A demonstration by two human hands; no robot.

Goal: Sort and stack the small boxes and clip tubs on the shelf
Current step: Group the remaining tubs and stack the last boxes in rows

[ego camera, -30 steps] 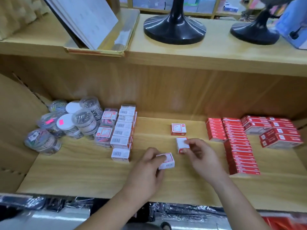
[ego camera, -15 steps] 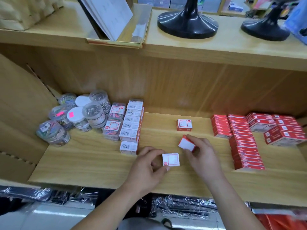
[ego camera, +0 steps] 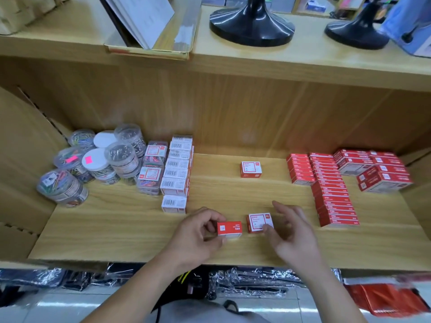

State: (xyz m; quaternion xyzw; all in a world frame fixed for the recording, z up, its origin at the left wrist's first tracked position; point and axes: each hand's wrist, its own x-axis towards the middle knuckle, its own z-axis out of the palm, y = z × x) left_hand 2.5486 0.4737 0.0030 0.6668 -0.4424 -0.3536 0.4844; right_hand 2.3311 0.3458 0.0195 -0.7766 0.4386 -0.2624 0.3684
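Note:
My left hand (ego camera: pixel 198 231) grips a small red and white box (ego camera: pixel 229 228) near the front of the wooden shelf (ego camera: pixel 116 229). Just to its right a second small box (ego camera: pixel 260 222) lies flat, label up. My right hand (ego camera: pixel 289 231) hovers beside it with fingers spread, the thumb touching its edge. A third small box (ego camera: pixel 250 169) sits further back at mid shelf. Round clear clip tubs (ego camera: pixel 93 159) cluster at the back left, beside a column of white-labelled boxes (ego camera: pixel 177 173).
Rows of flat red boxes (ego camera: pixel 331 190) and larger red boxes (ego camera: pixel 377 171) fill the right side. Two black lamp bases (ego camera: pixel 251 24) and a leaning book (ego camera: pixel 140 17) stand on the upper shelf. Plastic-wrapped goods (ego camera: pixel 245 283) lie below the shelf's front edge.
My right hand has put its box down flat on the shelf and spread its fingers. My left hand has turned its box red side up and brought it nearer the front.

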